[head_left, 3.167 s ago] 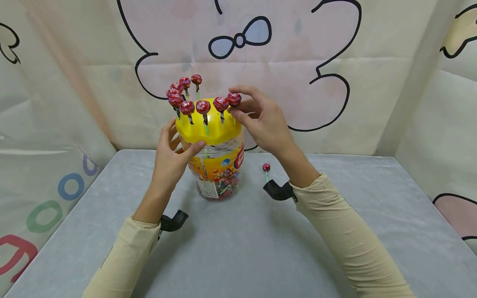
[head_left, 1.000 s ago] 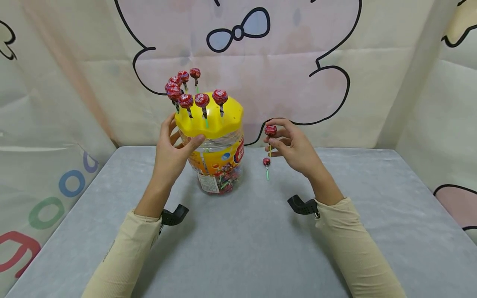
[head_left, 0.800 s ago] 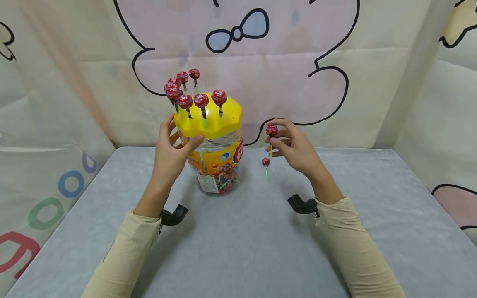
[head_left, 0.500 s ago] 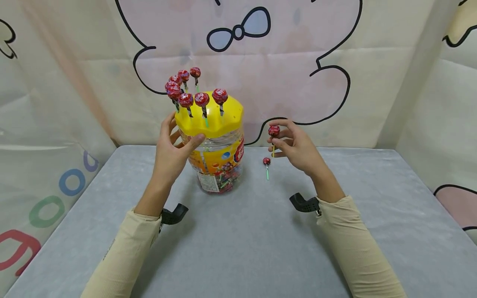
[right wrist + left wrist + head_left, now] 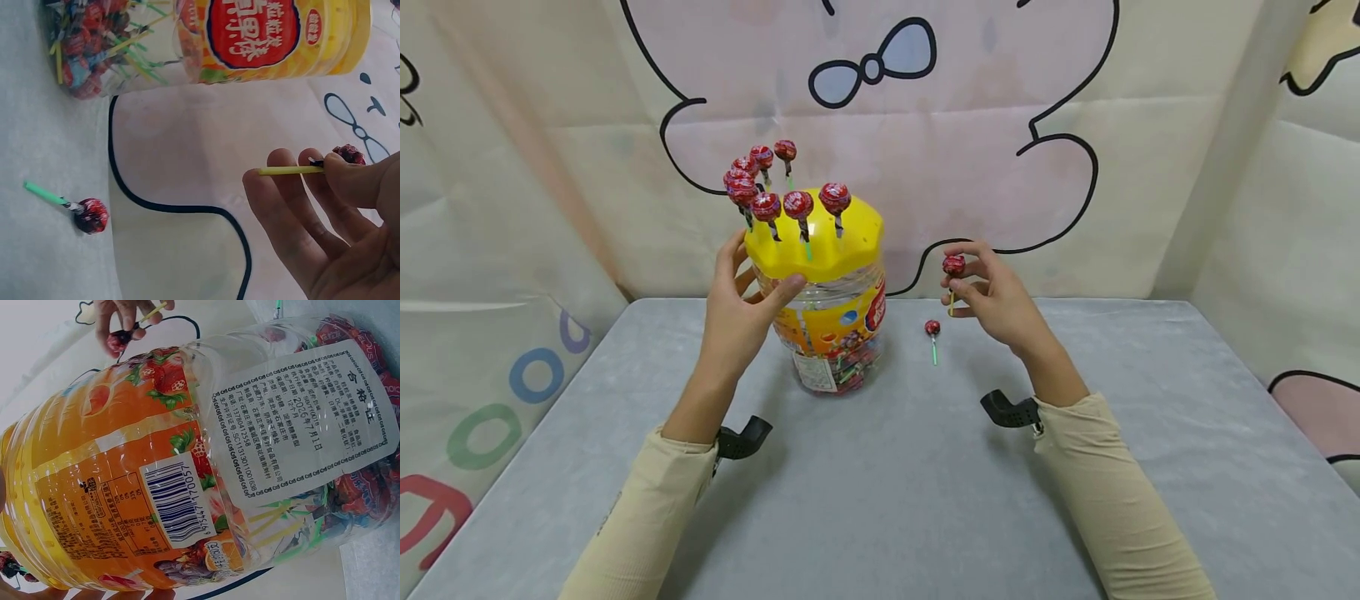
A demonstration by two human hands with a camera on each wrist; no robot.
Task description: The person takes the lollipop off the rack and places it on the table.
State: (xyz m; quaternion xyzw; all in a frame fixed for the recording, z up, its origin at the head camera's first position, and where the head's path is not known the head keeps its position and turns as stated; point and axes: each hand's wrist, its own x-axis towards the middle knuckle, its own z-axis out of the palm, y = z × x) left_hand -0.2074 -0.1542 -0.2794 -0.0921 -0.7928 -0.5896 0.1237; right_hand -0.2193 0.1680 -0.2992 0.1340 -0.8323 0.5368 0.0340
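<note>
A clear plastic candy jar (image 5: 835,329) with an orange label and a yellow lid (image 5: 853,242) stands on the table. Around the lid's left and front edge, several red-wrapped lollipops (image 5: 798,205) stick up by their sticks. My left hand (image 5: 730,325) grips the jar's left side just under the lid, thumb across the front. Right of the jar, my right hand (image 5: 1003,308) pinches a red lollipop (image 5: 953,265) upright between thumb and fingers; its yellow stick (image 5: 290,170) shows in the right wrist view. Below that hand, another lollipop (image 5: 932,327) with a green stick lies on the table.
Grey cloth covers the table (image 5: 880,500). More lollipops (image 5: 94,37) fill the bottom of the jar. A printed cloth backdrop (image 5: 985,183) rises behind the table's far edge and along both sides. Each wrist carries a black camera mount (image 5: 1009,410).
About three seconds ago my right hand was at a lollipop at the lid's right edge. That lollipop is out of the lid now, held to the right. My left hand keeps its grip.
</note>
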